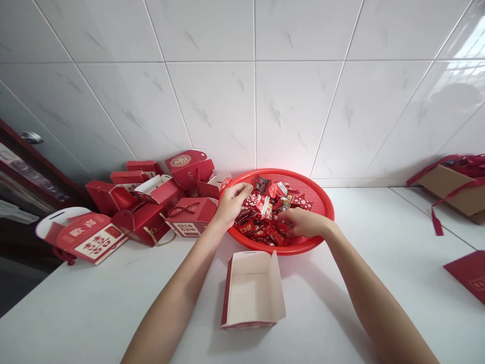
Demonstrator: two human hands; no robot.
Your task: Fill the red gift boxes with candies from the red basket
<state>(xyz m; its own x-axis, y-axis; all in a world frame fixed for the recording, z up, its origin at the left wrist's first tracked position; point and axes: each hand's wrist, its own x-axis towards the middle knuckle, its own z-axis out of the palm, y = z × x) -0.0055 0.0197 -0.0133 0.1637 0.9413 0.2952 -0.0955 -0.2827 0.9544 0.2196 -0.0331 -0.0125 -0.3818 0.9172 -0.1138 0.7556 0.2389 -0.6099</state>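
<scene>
A round red plastic basket (329, 202) holds many small wrapped sweets (261, 205), mostly red. Over its left side is my left hand (234, 202), thumb and fingers pressed together near a dark wrapper; what they hold, if anything, is hidden. My right hand (303, 221) reaches into the right part of the basket, its curled fingers among the sweets, fingertips partly hidden. In front of the basket, between my forearms, an open red box with a white inside (252, 290) lies on the white table (314, 323); nothing shows inside it.
Several red gift boxes (191, 215), some with cord handles, are piled at the left against the tiled wall (291, 111). A brown cardboard box (450, 189) with red ribbons stands at the right. A red card piece (470, 275) lies at the right edge.
</scene>
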